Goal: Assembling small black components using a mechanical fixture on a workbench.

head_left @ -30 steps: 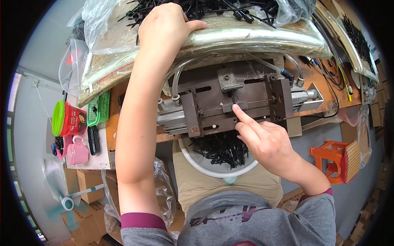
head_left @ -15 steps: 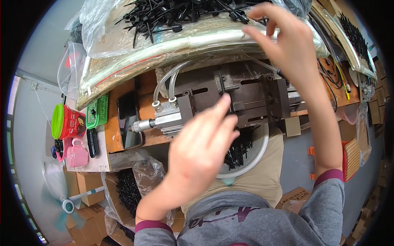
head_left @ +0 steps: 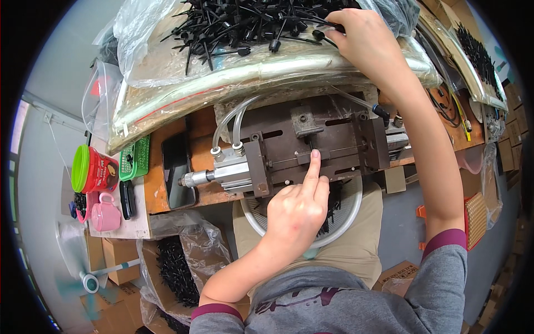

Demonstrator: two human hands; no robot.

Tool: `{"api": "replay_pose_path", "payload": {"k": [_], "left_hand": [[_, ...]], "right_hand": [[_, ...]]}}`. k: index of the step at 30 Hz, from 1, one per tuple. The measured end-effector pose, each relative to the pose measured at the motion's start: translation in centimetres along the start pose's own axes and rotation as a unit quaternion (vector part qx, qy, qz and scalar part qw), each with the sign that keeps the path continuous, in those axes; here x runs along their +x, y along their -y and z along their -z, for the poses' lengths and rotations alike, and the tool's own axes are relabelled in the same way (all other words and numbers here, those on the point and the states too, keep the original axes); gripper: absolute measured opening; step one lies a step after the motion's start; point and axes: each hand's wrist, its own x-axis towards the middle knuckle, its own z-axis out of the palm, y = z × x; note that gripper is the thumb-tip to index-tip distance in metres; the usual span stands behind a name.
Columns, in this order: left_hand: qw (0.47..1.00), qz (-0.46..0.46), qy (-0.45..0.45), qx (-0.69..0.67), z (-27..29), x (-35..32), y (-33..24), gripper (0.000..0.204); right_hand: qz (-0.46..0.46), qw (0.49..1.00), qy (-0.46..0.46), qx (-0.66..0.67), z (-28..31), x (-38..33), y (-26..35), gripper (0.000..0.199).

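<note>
Half a second ago the left hand (head_left: pixel 297 209) was spread wide open in the air; now it has come down, curled up with just one finger sticking out, and that fingertip touches the middle of the dark metal machine (head_left: pixel 311 142). The right hand (head_left: pixel 364 39) was already up at the pile and now sits a bit lower at 1 o'clock, its fingers pinched together on one of the black plastic pieces (head_left: pixel 245 25). These pieces are thin and spiky, like little sticks with round ends, and they lie in a heap on crinkly clear plastic sheet (head_left: pixel 167 61) at 12 o'clock. The machine is blocky and grey-brown, with a shiny silver cylinder (head_left: pixel 222 172) at its 9 o'clock side and two bendy clear tubes (head_left: pixel 233 119) curving up from it. It sits on a worn orange-brown wooden bench (head_left: pixel 161 192). A round white bowl (head_left: pixel 345 214) with more black pieces rests on the person's lap at 6 o'clock. At 9 o'clock stand a red tub with a green lid (head_left: pixel 92 170) and a small pink cup (head_left: pixel 105 214). Brown cardboard boxes (head_left: pixel 119 261) sit on the grey floor at 7 o'clock.
</note>
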Motion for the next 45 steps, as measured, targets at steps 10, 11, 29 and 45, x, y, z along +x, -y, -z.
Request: {"api": "replay_pose_path", "payload": {"k": [10,11,29,45], "left_hand": [[0.959,-0.001,-0.243,-0.145,3.2,3.1,1.4,0.046],[0.957,-0.007,-0.251,-0.146,3.2,3.2,1.2,0.046],[0.967,0.053,-0.081,-0.234,2.0,-1.4,-0.2,0.036],[0.998,0.031,0.026,-0.044,1.4,0.0,-0.4,0.031]], "right_hand": [[-0.276,0.847,0.111,0.44,7.7,-6.3,5.5,0.018],[-0.261,0.826,0.135,0.482,7.7,-8.1,7.3,0.019],[-0.296,0.742,0.291,0.526,9.7,-12.8,7.6,0.028],[-0.336,0.708,0.203,0.587,10.1,-13.4,7.7,0.026]]}}
